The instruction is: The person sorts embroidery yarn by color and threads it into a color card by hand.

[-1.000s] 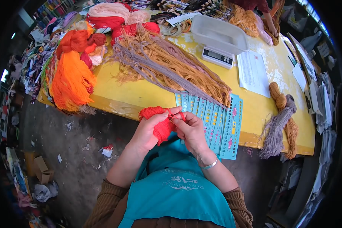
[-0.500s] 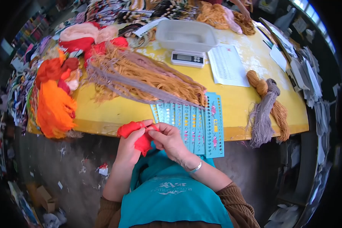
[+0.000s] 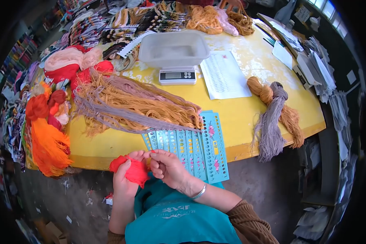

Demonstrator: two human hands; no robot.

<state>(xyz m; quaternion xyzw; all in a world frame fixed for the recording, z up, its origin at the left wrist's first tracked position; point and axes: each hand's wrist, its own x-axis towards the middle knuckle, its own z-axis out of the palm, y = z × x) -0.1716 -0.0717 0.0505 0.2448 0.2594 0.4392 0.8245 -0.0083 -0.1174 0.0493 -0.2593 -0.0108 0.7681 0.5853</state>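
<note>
A bundle of red thread (image 3: pixel 135 172) is wrapped in my left hand (image 3: pixel 124 178), over my lap just in front of the table edge. My right hand (image 3: pixel 165 167), with a silver bangle at its wrist, pinches a bit of red thread beside the fingertips of my left hand. Right behind my hands, blue-green cards with rows of holes (image 3: pixel 215 158) lie partly past the table edge. Long ochre and mauve threads (image 3: pixel 150 106) spread over the far ends of those cards.
On the yellow table (image 3: pixel 105 149) are a scale (image 3: pixel 177 76) bearing a plastic tub (image 3: pixel 174 49), a printed sheet (image 3: pixel 225 76), grey (image 3: pixel 271 126) and brown skeins (image 3: pixel 290 118), and orange thread (image 3: pixel 49 146). Across the table is another person's hand (image 3: pixel 231 4).
The view has shifted, so the table's things appear lower and further left. My right hand has turned and drawn slightly away from the red bundle, its fingertips still pinched.
</note>
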